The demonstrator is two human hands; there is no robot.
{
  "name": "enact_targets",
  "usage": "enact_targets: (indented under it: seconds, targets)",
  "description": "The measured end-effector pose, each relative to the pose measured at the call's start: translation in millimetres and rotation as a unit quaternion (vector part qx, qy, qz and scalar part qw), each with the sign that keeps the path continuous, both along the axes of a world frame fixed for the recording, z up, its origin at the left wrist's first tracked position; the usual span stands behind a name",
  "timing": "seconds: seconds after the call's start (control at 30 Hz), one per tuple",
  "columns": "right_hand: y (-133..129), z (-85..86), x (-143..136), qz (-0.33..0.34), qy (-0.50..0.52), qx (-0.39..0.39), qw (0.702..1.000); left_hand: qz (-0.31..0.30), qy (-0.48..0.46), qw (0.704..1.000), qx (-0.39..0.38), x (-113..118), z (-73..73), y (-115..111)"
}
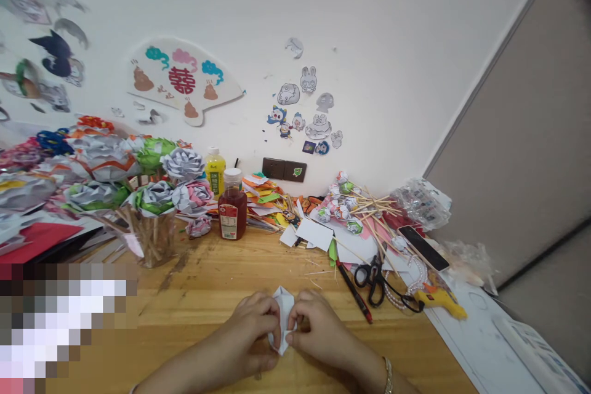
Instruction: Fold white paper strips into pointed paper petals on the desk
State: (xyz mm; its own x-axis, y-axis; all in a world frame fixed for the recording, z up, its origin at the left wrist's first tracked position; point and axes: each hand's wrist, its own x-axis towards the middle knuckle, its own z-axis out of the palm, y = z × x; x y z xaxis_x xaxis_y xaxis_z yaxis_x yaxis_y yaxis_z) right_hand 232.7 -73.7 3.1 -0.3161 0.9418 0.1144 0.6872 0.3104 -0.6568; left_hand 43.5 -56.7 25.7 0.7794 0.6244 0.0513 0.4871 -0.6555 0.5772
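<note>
Red 囍 (181,81) stands on the fan-shaped cutout (199,83) on the wall; the yellow drink bottle's label (215,183) reads 冰糖雪梨. Print on the red-brown bottle (232,212) is too small to read. Above the bench (207,301), near its front, the left hand (256,327) and right hand (313,327) pinch a folded white paper (284,303) between curled fingers, which hide its sides. Pixelation masks the lower left corner; the frame's bottom edge crops both forearms.
</note>
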Motion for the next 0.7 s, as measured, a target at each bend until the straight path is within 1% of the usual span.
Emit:
enact_targets:
  seconds: [0.03,0.13,0.2,0.3,0.47,0.63,0.7]
  targets:
    - [0.2,0.3,0.1,0.002,0.004,0.001,1.0,-0.023,0.0,1.0,-0.015,-3.9,5.2,0.8]
    - [0.7,0.6,0.0,0.009,0.011,0.008,1.0,-0.058,0.026,0.997,-0.044,-13.1,18.4,0.9]
    - [0.6,0.1,-0.3,0.008,0.011,0.008,1.0,-0.067,0.044,0.996,-0.042,-16.2,23.6,-0.6]
    - [-0.3,-0.3,-0.6,-0.003,0.002,0.007,1.0,-0.087,0.062,0.994,-0.026,-17.3,27.4,-3.1]
    - [-1.2,0.8,-1.3,-0.008,-0.006,-0.008,1.0,-0.124,0.114,0.986,0.016,-16.3,28.1,-4.2]
    - [1.6,-0.1,0.2,0.002,-0.003,-0.002,1.0,-0.139,0.113,0.983,0.039,-19.0,21.3,-3.2]
    - [3.9,-0.1,4.7,0.027,0.008,-0.007,1.0,-0.147,0.116,0.981,0.04,-22.2,17.1,-1.5]
